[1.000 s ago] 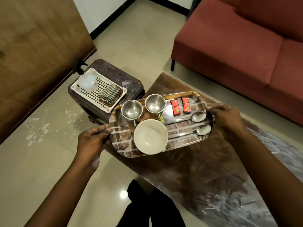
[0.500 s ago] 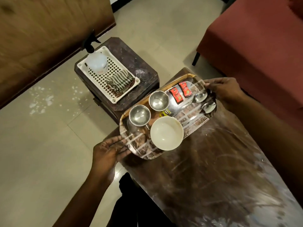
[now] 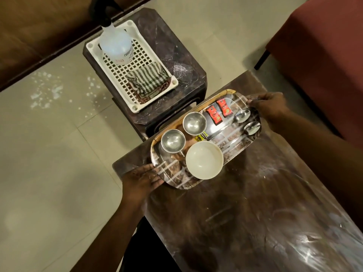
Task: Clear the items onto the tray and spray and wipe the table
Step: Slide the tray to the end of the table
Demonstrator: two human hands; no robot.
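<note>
A shiny oblong tray [image 3: 233, 142] sits at the far left end of the dark glossy table [image 3: 255, 213]. It carries a white bowl [image 3: 204, 160], two steel cups [image 3: 173, 140] [image 3: 194, 123], two red sachets [image 3: 218, 111] and two spoons [image 3: 246, 121]. My left hand [image 3: 141, 178] grips the tray's near left end. My right hand [image 3: 268, 106] grips its far right end. A spray bottle [image 3: 115, 44] and a striped cloth [image 3: 148, 81] lie in a white perforated basket [image 3: 137, 106] on a dark stool beside the table.
The dark stool [image 3: 176, 55] stands just left of the table's far end. A red sofa [image 3: 324, 55] runs along the right. A wooden panel [image 3: 39, 26] fills the upper left. Pale tiled floor [image 3: 49, 154] with white specks lies to the left.
The view has swung so the tray, stool and basket appear closer. Both hands still hold the tray's ends, and the tray has turned slightly at the table's end.
</note>
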